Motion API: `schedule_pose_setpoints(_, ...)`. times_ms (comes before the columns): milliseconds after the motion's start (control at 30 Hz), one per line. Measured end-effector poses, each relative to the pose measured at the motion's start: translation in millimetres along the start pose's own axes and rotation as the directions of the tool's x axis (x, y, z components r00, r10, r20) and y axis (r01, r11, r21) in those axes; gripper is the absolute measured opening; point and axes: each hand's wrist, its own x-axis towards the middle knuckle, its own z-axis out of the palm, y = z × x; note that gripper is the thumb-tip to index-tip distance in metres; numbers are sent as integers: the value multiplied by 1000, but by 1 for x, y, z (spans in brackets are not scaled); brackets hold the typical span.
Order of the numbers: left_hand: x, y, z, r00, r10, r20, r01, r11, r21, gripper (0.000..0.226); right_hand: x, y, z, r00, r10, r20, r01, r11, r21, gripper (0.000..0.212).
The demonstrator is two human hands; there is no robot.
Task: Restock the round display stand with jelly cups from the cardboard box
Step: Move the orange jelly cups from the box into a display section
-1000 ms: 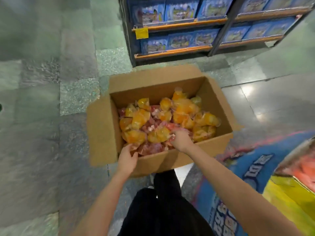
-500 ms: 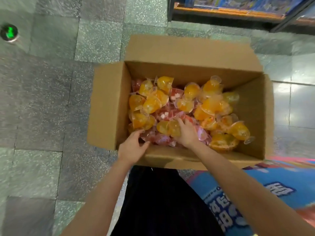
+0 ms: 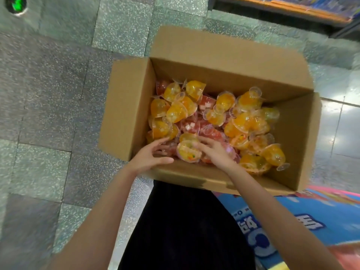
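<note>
An open cardboard box (image 3: 124,114) sits on grey tiled floor (image 3: 48,94), filled with orange and red jelly cups (image 3: 243,121). At the box's 6 o'clock edge, the left hand (image 3: 150,155) reaches in with fingers spread, while the right hand (image 3: 212,149) rests on one orange cup (image 3: 188,151) (grip unclear). A blue printed display (image 3: 303,225) lies at 4 o'clock.

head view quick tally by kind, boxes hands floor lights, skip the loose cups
cardboard box: 1
hands: 2, left hand and right hand
green floor light: 1
total: 4
jelly cups: heaped and overlapping, not countable
</note>
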Motion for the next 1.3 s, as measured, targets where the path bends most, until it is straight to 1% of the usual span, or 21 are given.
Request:
schedule_pose_setpoints(33,-2,3,-2,999,13,37,-11,999,-46,101,0,-2,8,996,18,89,-21,999,28,57)
schedule_pose_setpoints(100,-3,9,-6,997,22,76,-15,996,-91,84,-1,-7,28,972,74,222,-98,991,96,50)
schedule_pose_setpoints(133,-4,10,-8,998,17,68,-9,994,-108,70,-2,-12,37,957,98,273,-134,984,117,49)
schedule_pose_setpoints(200,-3,9,-11,1000,-9,1,9,990,-141,42,2,-18,46,915,133,381,-198,971,137,60)
schedule_pose_setpoints(267,-2,6,-10,998,-43,-41,36,987,-158,38,7,-22,42,890,175,420,-244,963,116,65)
schedule_pose_setpoints(300,-1,5,-9,998,-54,-41,46,986,-163,38,11,-22,39,915,186,358,-234,967,96,60)
schedule_pose_setpoints(333,-1,5,-9,997,-62,-38,55,984,-169,38,17,-21,35,956,182,231,-200,978,59,53)
schedule_pose_setpoints(367,0,6,-8,997,-65,-40,57,984,-171,37,26,-17,31,989,143,30,-141,988,-65,47)
schedule_pose_setpoints(400,1,6,-7,996,-69,-57,58,982,-182,36,35,-11,27,984,55,-170,-97,964,-250,47)
schedule_pose_setpoints(433,2,6,-6,994,-67,-81,50,980,-193,36,44,-6,25,964,-30,-264,-81,913,-400,52)
schedule_pose_setpoints(467,3,6,-6,992,-68,-108,44,977,-210,35,51,-2,25,964,-54,-259,-80,873,-482,63)
schedule_pose_setpoints(533,4,5,-4,985,-70,-154,32,971,-239,34,62,4,29,994,49,-95,-93,838,-537,85)
schedule_pose_setpoints(567,5,4,-3,982,-73,-174,30,970,-241,33,66,8,32,995,92,-30,-93,819,-567,91)
schedule_pose_setpoints(600,5,4,-3,980,-78,-185,32,970,-241,32,69,12,34,994,106,-6,-89,799,-595,92)
schedule_pose_setpoints(667,6,4,-3,978,-82,-192,34,970,-239,30,72,22,38,998,37,-46,-58,786,-615,90)
schedule_pose_setpoints(767,7,4,-1,978,-92,-188,50,975,-217,26,69,31,40,989,-60,-137,-29,820,-572,84)
schedule_pose_setpoints(933,11,6,-1,969,-142,-203,100,974,-204,24,45,32,37,947,-253,-198,83,788,-610,91)
schedule_pose_setpoints(1100,14,5,-1,972,-161,-170,138,981,-139,34,5,27,28,897,-296,-328,63,820,-569,88)
schedule_pose_setpoints(1200,11,11,11,982,-125,-141,119,992,-48,45,-25,30,22,865,-299,-403,26,829,-559,82)
schedule_pose_setpoints(1233,10,14,18,985,-113,-129,108,993,-49,47,-37,32,22,849,-312,-428,27,833,-553,80)
schedule_pose_setpoints(1300,2,24,38,992,-90,-94,82,993,-79,39,-65,36,22,799,-338,-497,42,856,-515,76)
